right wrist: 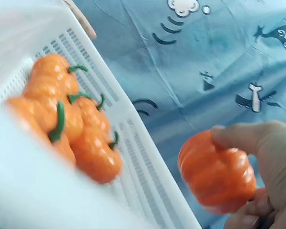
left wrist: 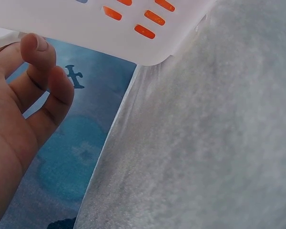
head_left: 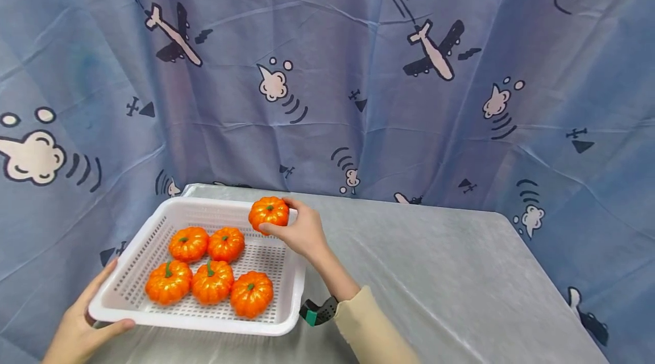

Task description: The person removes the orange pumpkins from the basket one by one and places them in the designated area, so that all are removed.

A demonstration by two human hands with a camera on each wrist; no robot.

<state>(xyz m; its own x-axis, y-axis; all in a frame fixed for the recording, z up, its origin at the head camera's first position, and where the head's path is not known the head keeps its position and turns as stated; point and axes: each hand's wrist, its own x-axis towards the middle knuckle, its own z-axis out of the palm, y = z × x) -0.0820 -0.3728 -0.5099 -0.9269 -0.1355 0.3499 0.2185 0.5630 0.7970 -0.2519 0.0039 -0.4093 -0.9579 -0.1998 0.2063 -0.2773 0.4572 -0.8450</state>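
- Right hand [head_left: 302,231] is pinching a small orange toy pumpkin [head_left: 268,212] between thumb and fingertips, over the far right corner of the white perforated basket [head_left: 286,301].
- It is looking light, rigid and glossy, so probably slippery; gripping across the ribs seems safest.
- Left hand [head_left: 82,324] is gripping the basket's near left corner.
- Five pumpkins [head_left: 212,281] are sitting inside.

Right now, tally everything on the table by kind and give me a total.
Orange pumpkins lying in the basket: 5
Orange pumpkin held in the right hand: 1
White perforated basket: 1
Total: 7
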